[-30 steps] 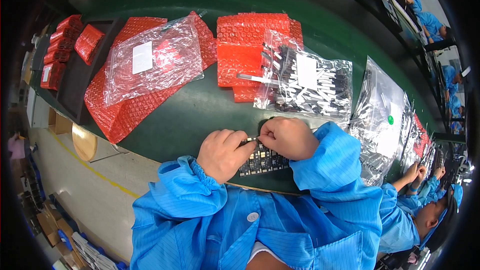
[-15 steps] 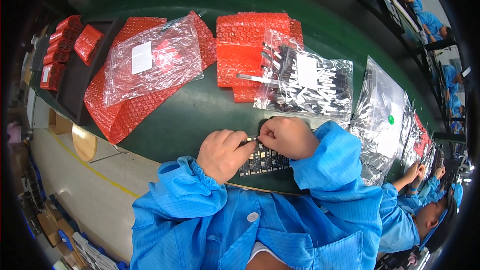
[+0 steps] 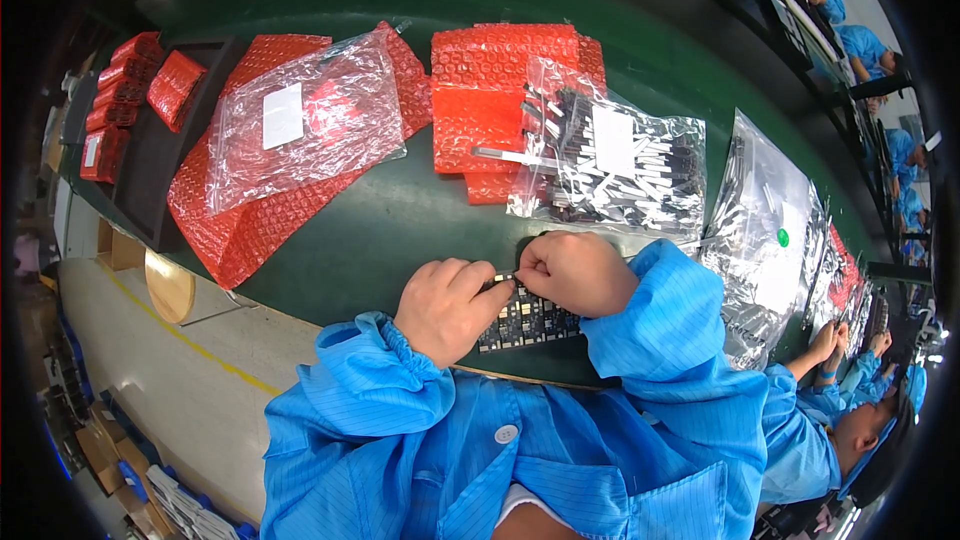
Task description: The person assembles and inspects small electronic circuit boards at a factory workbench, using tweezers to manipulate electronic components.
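Two bare hands met over a dark circuit board in the head view. The board (image 3: pixel 530 325), dotted with pale components, lay at the near edge of the green table (image 3: pixel 370 225), close to the wearer's chest. The left hand (image 3: pixel 445 310) was curled over the board's upper left corner, thumb and forefinger at its edge; how firmly it gripped could not be told. The right hand (image 3: pixel 577 273) was closed, thumb and forefinger pinched together at the board's upper edge, and anything between the fingertips was hidden or too small to make out. Beyond it, a clear bag (image 3: pixel 545 202) of black and white strips bore a white rectangular label (image 3: pixel 613 140), its print too fine to read. The bag overlapped folded red bubble wrap (image 3: pixel 478 120). Further left, another clear bag, the flatter one (image 3: pixel 345 155), carried a similar white label (image 3: pixel 283 116) and rested on a wide red bubble-wrap sheet (image 3: pixel 240 245). At right, a tall clear bag (image 3: pixel 745 180) showed a round green sticker (image 3: pixel 783 237). Far left, near a black tray (image 3: pixel 165 180), a red bundle (image 3: pixel 105 162) wore a small pale label.
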`<state>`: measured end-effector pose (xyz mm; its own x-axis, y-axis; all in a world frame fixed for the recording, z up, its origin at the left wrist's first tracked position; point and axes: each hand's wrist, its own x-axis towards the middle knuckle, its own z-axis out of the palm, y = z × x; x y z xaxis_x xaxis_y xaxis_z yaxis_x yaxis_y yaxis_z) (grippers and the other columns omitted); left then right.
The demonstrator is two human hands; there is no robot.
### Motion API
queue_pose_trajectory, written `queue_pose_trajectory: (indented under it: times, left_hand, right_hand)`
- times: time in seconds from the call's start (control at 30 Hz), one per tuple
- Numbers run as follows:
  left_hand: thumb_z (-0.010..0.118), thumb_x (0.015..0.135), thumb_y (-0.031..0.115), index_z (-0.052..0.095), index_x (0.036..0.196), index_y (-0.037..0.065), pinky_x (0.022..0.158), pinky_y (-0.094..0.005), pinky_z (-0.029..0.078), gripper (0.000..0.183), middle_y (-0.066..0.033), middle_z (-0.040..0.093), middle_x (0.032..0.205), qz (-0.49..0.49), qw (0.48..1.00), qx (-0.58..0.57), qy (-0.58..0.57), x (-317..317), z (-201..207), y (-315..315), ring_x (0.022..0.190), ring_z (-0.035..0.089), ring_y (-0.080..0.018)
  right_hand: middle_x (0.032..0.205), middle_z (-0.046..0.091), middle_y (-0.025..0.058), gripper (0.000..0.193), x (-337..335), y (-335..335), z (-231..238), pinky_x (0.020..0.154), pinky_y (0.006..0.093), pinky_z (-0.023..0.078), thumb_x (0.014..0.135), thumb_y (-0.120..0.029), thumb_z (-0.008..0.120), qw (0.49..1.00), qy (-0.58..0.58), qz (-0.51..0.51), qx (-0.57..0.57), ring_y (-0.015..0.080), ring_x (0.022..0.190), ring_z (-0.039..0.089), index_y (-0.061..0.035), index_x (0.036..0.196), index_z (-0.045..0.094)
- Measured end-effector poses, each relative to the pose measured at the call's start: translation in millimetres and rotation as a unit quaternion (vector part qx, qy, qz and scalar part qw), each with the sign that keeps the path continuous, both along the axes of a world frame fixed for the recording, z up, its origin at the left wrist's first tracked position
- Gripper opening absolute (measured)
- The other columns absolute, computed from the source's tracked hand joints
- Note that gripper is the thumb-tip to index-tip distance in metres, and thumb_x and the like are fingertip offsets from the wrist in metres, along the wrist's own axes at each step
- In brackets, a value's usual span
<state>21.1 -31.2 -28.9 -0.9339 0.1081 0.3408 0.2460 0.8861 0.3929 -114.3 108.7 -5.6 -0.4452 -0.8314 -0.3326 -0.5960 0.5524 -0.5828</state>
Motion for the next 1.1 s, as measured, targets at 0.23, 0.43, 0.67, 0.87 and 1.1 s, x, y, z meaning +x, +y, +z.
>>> queue_pose_trajectory:
  times: [0.23, 0.43, 0.67, 0.87, 1.1]
  left_hand:
    - [0.059, 0.07, 0.014, 0.064, 0.091, 0.011, 0.066, -0.032, 0.045, 0.022, -0.0031, 0.054, 0.09, 0.001, 1.0, -0.004, -0.002, 0.1, -1.0, 0.0, 0.079, 0.054, -0.0189]
    - [0.058, 0.069, 0.014, 0.064, 0.092, 0.011, 0.066, -0.0319, 0.044, 0.023, -0.0031, 0.054, 0.09, -0.001, 1.0, -0.005, -0.009, -1.8, -1.4, -1.0, 0.079, 0.054, -0.0188]
    - [0.058, 0.069, 0.014, 0.064, 0.093, 0.012, 0.065, -0.0315, 0.044, 0.024, -0.0026, 0.054, 0.089, -0.01, 1.0, -0.013, -0.026, -4.8, 1.2, -1.3, 0.079, 0.053, -0.0182]
    - [0.058, 0.069, 0.015, 0.064, 0.093, 0.013, 0.065, -0.0313, 0.044, 0.025, -0.0017, 0.053, 0.088, -0.002, 1.0, -0.014, -0.013, -1.8, 0.4, 1.2, 0.078, 0.053, -0.018]
    - [0.057, 0.07, 0.014, 0.065, 0.093, 0.013, 0.065, -0.0312, 0.044, 0.024, -0.0017, 0.053, 0.088, -0.003, 1.0, -0.015, -0.01, -1.6, 0.6, -0.4, 0.076, 0.053, -0.0181]
  right_hand:
    - [0.071, 0.063, 0.0092, 0.014, 1.3, -0.4, 0.0, 0.061, 0.0361, 0.049, 0.073, -0.022, 0.063, 1.0, -0.003, -0.006, 0.002, 0.0264, 0.067, 0.062, -0.0081, 0.078, 0.065]
    - [0.071, 0.063, 0.0093, 0.013, -0.3, -2.7, -1.2, 0.061, 0.0362, 0.049, 0.073, -0.021, 0.063, 1.0, 0.012, 0.0, 0.002, 0.027, 0.067, 0.062, -0.0082, 0.077, 0.065]
    - [0.073, 0.064, 0.0116, 0.013, -1.2, -4.2, 1.8, 0.063, 0.0378, 0.049, 0.073, -0.02, 0.061, 1.0, -0.005, -0.001, 0.024, 0.0288, 0.068, 0.062, -0.0075, 0.077, 0.065]
    - [0.074, 0.064, 0.0117, 0.016, -4.4, 0.0, 0.4, 0.063, 0.0372, 0.049, 0.074, -0.021, 0.062, 0.999, -0.038, 0.002, 0.012, 0.0283, 0.069, 0.062, -0.007, 0.08, 0.065]
    - [0.075, 0.064, 0.0116, 0.017, -4.9, -0.3, 1.9, 0.063, 0.0365, 0.049, 0.075, -0.022, 0.063, 0.998, -0.061, -0.013, 0.017, 0.0278, 0.069, 0.062, -0.0067, 0.082, 0.065]
